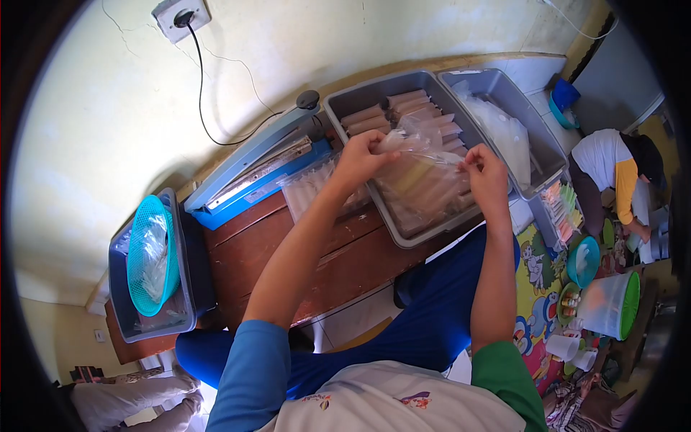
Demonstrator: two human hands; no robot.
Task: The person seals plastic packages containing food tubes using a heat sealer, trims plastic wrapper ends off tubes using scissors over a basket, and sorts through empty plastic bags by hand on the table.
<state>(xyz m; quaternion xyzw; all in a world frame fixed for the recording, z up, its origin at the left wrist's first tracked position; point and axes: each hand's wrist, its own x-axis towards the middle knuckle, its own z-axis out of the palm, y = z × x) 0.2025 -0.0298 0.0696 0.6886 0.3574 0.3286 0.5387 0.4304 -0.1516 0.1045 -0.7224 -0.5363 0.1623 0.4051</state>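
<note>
Over a grey tub I hold a clear plastic bag spread between both hands. My left hand pinches its left side near the top. At its right edge, my right hand is closed on the plastic with the fingertips together. Pale brown tube-shaped packets lie in rows in the tub; some show through the bag, and I cannot tell whether any are inside it. Left of the tub, a clear pack of whitish tubes lies partly behind my left forearm.
A blue heat sealer stands on the brown wooden bench, its cord plugged into the wall. A turquoise basket sits on a dark bin at left. Another grey tub holds clear plastic. One person bends down at right.
</note>
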